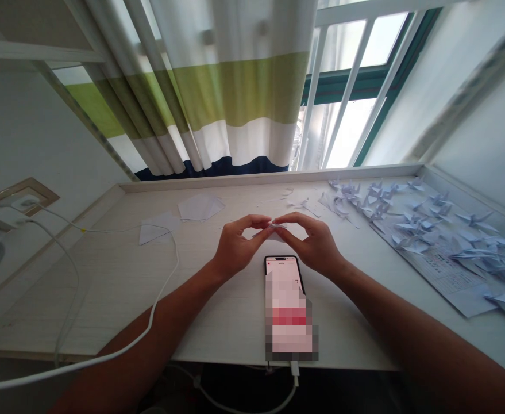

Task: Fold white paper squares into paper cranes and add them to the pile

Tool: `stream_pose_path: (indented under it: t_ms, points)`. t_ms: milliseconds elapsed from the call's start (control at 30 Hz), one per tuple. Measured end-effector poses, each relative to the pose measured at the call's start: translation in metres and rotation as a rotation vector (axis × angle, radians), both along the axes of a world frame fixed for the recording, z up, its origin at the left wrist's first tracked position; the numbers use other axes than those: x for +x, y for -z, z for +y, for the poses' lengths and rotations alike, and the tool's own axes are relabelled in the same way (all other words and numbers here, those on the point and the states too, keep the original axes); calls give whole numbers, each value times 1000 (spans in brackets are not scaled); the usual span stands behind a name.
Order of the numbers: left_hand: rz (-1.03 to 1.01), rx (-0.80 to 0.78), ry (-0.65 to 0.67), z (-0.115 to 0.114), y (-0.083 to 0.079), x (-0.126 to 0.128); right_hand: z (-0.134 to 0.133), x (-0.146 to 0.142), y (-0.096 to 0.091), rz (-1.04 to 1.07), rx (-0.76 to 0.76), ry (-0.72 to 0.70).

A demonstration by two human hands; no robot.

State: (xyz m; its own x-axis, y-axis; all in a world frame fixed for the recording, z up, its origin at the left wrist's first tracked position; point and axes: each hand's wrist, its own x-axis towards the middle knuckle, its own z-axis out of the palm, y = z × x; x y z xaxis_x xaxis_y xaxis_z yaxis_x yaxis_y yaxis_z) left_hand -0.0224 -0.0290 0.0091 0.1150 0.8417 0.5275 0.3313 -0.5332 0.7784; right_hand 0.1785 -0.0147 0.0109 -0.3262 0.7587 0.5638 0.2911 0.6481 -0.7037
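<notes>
- So the desk (218, 328) is pretty busy. Right side is a whole crowd of folded paper birds (420, 221), some of them sitting on a printed sheet (459, 279).
- Paper scraps (304, 204) are scattered just beyond the hands, toward the back edge.
- Over to the left, some loose white sheets (200, 207) lie flat, a few overlapping.
- A phone (282, 270) lies screen up right below the hands, its long side running toward the person, with a charging plug (295, 368) at the near end. It takes up the spot between the forearms.
- A white cable (174, 247) comes from the wall socket (32, 195) and loops across the left part of the desk, passing over the left forearm. Kinda in the way on that side.
- Behind it all: a striped curtain (243, 86) and white window bars (344, 95).
- The small piece of paper (278, 225) is up between the two hands, just past the phone's top end.
- Left hand (237, 244): thumb and fingertips pinched together on the paper. Right hand (315, 241): same pinch, meeting the left one.
- What shows of the paper runs roughly side to side; fingers hide most of it, so I can't tell which way it points.
</notes>
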Motion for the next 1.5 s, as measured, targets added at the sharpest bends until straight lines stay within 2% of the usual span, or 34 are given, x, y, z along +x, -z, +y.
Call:
stream_pose_path:
  t_ms: [233, 400, 633, 800, 1133, 1267, 1367, 1500]
  points:
    - [-41, -35, 31, 0, 5, 1, 3, 0, 2, -53, 26, 9]
    - [-90, -161, 51, 1, 5, 4, 4, 1, 3, -94, 92, 17]
    - [-193, -220, 54, 3, 3, 3, 1, 3, -3, -52, -1, 19]
    - [-266, -278, 106, 3, 4, 4, 2, 1, -1, -17, -21, -12]
    - [-85, -125, 39, 2, 4, 2, 3, 0, -1, -71, 1, -7]
    - [-147, -198, 44, 4, 3, 2, 4, 0, 1, -5, -107, 24]
    - [-181, -242, 70, 6, 2, 2, 7, 1, 3, 30, -232, -35]
    - [-181, -359, 93, 6, 2, 3, 10, 0, 6, 87, -317, -65]
